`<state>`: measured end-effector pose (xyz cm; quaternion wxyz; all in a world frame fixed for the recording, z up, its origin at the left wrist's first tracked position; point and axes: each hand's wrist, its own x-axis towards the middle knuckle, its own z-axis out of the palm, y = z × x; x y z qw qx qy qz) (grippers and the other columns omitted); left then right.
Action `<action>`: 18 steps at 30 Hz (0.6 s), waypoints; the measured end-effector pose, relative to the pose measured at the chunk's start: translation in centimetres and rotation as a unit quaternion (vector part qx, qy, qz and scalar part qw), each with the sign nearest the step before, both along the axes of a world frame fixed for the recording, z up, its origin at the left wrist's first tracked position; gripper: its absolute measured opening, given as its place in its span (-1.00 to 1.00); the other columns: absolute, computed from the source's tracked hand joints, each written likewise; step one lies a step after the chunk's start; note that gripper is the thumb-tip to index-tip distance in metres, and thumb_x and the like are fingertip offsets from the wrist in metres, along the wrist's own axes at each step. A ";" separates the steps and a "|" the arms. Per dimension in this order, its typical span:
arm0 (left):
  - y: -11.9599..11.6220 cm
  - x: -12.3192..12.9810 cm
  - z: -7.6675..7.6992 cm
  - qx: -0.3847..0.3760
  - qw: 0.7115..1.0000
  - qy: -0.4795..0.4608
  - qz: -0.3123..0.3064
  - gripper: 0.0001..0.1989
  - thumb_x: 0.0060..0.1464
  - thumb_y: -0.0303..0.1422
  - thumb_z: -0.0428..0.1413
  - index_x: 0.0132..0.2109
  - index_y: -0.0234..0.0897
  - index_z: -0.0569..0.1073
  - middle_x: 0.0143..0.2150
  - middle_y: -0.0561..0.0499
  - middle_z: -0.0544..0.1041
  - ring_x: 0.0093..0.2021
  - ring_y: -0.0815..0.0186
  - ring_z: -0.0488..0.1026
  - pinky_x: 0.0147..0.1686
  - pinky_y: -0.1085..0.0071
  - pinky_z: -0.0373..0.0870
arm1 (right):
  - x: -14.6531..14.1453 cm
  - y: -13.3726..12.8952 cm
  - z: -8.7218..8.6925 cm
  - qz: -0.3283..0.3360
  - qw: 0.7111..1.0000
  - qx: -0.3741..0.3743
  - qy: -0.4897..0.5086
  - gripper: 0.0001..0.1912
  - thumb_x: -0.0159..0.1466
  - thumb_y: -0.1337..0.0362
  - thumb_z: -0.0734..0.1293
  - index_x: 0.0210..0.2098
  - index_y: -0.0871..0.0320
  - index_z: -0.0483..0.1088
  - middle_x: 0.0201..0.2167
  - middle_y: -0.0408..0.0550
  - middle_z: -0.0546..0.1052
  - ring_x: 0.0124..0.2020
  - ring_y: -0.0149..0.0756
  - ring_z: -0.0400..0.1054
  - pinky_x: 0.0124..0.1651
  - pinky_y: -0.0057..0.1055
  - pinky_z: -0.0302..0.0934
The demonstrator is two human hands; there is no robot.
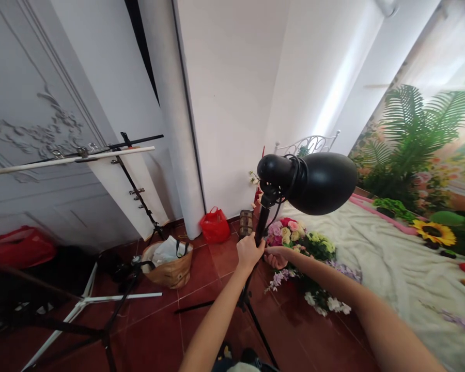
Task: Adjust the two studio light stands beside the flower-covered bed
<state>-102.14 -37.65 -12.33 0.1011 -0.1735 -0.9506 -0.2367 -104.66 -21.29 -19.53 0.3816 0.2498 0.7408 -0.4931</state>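
Note:
A black studio lamp (322, 183) with a dome-shaped reflector sits atop a black light stand (261, 223), its cable coiled around the lamp's neck. My left hand (249, 250) is wrapped round the stand's pole below the lamp. Just right of the pole, my right hand (276, 257) is turned with its fingers curled in; whatever they grip, if anything, is hidden. The stand's legs spread over the floor near my feet. Bunches of artificial flowers (287, 232) lie behind and below my right hand.
A woven basket (174, 274), a red bag (215, 226) and a small brown chest (246, 223) stand on the red tiles. A backdrop stand (132, 181) and white tripod legs (81, 305) occupy the left. A cream blanket (387, 258) with artificial plants covers the right.

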 end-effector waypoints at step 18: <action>0.0 -0.2 0.2 -0.006 1.000 -0.011 0.003 -0.67 0.11 -0.16 -0.09 -0.17 -0.25 0.44 -0.33 -0.10 0.53 -0.28 0.22 0.48 -0.35 0.43 0.27 | -0.2 -0.6 0.1 -0.030 0.999 -0.024 0.008 -0.61 0.22 0.43 0.08 -0.73 0.24 0.14 -0.79 -0.20 0.18 -0.72 -0.53 0.00 -0.52 -0.59 -0.02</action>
